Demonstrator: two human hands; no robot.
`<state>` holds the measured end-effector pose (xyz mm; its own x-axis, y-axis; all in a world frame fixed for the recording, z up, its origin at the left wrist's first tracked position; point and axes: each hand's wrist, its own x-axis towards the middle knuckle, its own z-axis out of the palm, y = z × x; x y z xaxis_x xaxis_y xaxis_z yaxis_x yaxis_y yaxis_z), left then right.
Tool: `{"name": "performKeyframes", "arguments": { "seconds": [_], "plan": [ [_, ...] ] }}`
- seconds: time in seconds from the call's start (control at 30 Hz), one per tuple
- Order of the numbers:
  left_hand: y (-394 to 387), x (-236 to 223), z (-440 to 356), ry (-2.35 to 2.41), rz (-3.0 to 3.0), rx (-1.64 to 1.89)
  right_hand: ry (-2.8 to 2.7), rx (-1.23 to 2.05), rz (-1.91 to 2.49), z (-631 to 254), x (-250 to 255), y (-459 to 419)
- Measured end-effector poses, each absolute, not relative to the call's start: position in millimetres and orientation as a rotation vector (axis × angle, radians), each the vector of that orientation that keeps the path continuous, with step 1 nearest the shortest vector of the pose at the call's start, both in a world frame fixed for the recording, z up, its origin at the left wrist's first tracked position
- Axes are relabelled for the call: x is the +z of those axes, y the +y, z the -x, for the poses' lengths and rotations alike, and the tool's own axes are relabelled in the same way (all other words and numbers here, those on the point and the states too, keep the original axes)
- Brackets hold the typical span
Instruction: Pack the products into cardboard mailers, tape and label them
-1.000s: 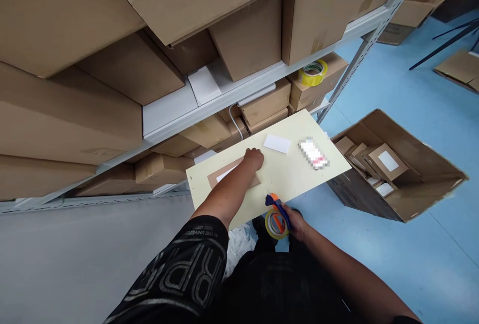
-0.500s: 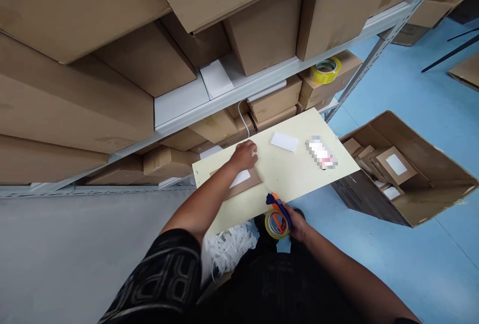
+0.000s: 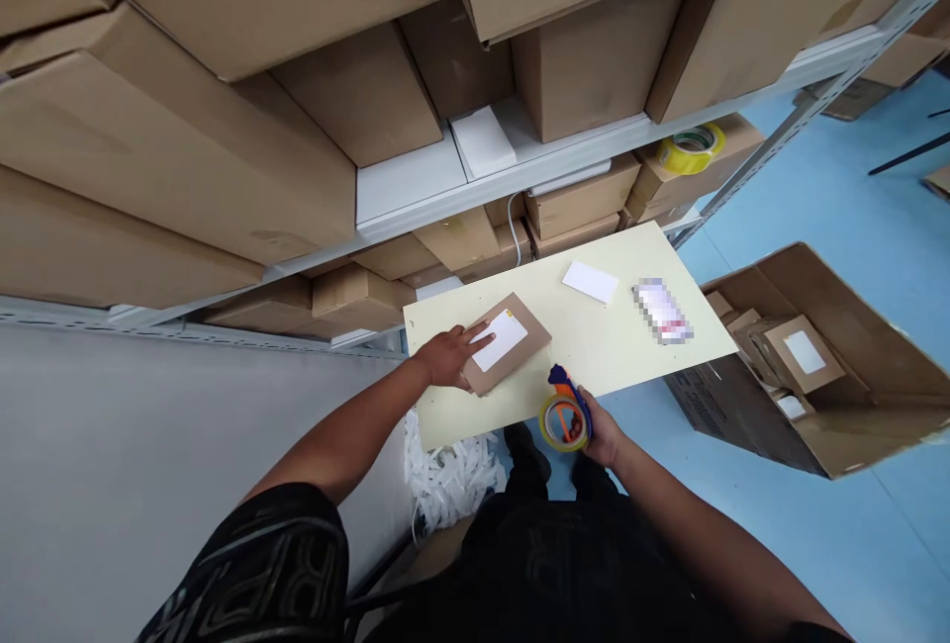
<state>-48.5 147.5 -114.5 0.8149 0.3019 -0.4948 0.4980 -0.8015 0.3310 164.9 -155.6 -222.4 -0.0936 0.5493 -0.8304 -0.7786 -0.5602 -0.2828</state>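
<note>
A small brown cardboard packet with a white label lies on a pale yellow board. My left hand rests on the packet's left end, fingers stretched flat over it. My right hand grips a blue and orange tape dispenser with a yellowish roll, held at the board's near edge just right of the packet. A white card and a blurred label lie farther right on the board.
Metal shelving packed with cardboard boxes rises behind the board, with a yellow tape roll on one box. An open carton holding several labelled packets lies on the blue floor at right. White paper strips are heaped under the board.
My left hand slid from the packet's far right end to its left end, and the packet now lies uncovered with its label showing. The dispenser hand stayed at the board's edge.
</note>
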Motion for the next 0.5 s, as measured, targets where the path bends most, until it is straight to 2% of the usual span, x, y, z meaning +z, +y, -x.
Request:
{"name": "performKeyframes", "arguments": {
  "seconds": [0.23, 0.5],
  "plan": [
    [51.3, -133.1, 33.4, 1.113, -2.441, -0.327, 0.365, 1.924, 1.139, -221.3, -211.0, -80.4],
    [30.2, -144.5, 13.8, 1.301, -2.334, -0.216, 0.359, 1.963, 1.284, -253.5, -209.7, -60.7]
  ]
}}
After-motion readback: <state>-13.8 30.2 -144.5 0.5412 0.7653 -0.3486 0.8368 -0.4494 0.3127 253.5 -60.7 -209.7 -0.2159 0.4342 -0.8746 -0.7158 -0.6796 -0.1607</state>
